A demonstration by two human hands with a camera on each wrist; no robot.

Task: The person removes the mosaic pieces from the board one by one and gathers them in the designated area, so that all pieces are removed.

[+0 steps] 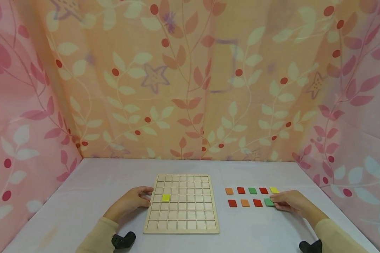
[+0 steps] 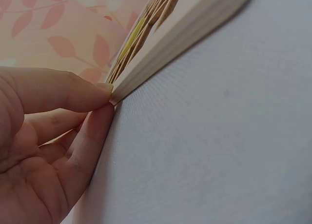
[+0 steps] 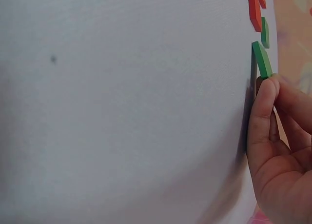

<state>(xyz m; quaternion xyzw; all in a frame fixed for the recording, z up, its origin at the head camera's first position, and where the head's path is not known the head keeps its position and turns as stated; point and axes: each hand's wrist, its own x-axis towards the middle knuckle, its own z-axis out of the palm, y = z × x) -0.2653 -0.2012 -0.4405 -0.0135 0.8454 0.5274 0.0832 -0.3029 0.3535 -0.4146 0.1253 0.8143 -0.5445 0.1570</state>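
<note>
A light wooden grid board (image 1: 181,232) lies on the white table, with one yellow square tile (image 1: 166,198) in a cell on its left side. My left hand (image 1: 133,201) holds the board's left edge; in the left wrist view the thumb (image 2: 73,91) and a fingertip come together at that edge. To the right of the board, my right hand (image 1: 292,203) pinches a green square tile (image 1: 268,202) by its right side. The right wrist view shows this green tile (image 3: 262,60) tilted up between thumb and finger, close over the table.
Two rows of tiles lie right of the board: orange (image 1: 229,191), red (image 1: 241,190), green (image 1: 252,190) and yellow (image 1: 274,190) ones among them. Black wrist devices (image 1: 124,240) sit at both sleeves. A patterned curtain (image 1: 190,88) encloses the table's back and sides.
</note>
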